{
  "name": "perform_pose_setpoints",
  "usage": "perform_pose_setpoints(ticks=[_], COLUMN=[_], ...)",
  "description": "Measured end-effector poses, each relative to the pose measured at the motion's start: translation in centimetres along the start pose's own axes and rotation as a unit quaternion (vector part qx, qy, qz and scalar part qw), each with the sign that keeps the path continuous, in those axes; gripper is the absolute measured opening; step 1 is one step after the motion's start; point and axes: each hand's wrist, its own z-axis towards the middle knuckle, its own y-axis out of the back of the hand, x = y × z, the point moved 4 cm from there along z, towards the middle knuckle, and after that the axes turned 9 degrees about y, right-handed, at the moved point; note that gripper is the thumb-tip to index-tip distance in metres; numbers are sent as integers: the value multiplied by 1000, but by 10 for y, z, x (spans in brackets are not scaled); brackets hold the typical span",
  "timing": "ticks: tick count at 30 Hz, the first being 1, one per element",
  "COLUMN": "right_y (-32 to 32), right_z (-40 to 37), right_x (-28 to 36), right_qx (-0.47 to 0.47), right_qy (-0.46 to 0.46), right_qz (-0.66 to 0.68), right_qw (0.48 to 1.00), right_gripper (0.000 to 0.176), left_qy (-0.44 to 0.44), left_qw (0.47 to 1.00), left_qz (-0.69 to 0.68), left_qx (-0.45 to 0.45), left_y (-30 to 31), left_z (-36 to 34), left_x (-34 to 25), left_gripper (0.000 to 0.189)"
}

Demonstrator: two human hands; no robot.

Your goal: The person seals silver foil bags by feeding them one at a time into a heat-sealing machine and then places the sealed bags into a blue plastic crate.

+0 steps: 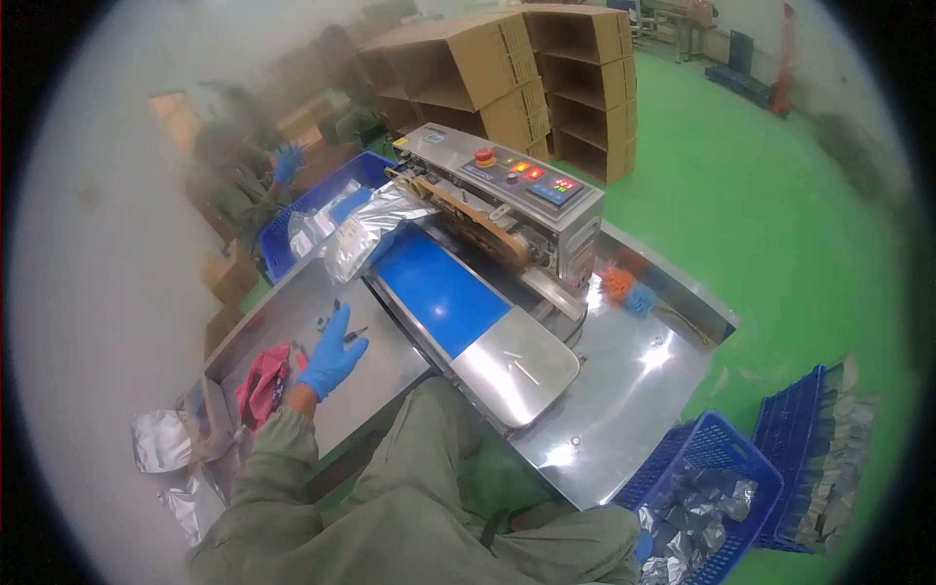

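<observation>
My left hand (331,361), in a blue glove, is over the steel table (385,375) with its fingers apart. Small dark tools (355,334) lie by its fingertips; a pink cloth (263,385) is to its left. A bit of blue glove, seemingly my right hand (643,546), shows at the left edge of a blue basket (717,439) of silver pouches; its fingers are hidden. Ahead, a silver pouch (366,234) lies at the far end of the blue belt (439,292) of a sealing machine (497,175) with lit red displays.
Stacked cardboard boxes (585,93) stand behind the machine. Beyond the table is another blue basket (276,249) with pouches, near people in blurred view. An orange and blue brush-like object (626,290) lies right of the machine. Another blue crate (788,448) is on the right.
</observation>
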Motion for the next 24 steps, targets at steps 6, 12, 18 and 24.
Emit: perform_pose_setpoints(ticks=[6, 12, 18, 24], right_y=[29, 92, 246, 385], right_z=[31, 46, 73, 65], right_x=[44, -10, 134, 336], right_qx=[7, -29, -164, -303], right_qy=[25, 5, -119, 200], right_qz=[-132, -161, 193, 5], right_qw=[991, 987, 960, 932], right_gripper=[12, 13, 17, 7], left_qy=[-10, 14, -134, -356], left_qw=[997, 988, 932, 824], left_qz=[-65, -154, -320, -293], left_qx=[47, 9, 103, 330], left_y=[-8, 4, 2, -64], left_z=[-11, -20, -54, -106], left_x=[19, 2, -118, -246], left_gripper=[74, 57, 26, 35])
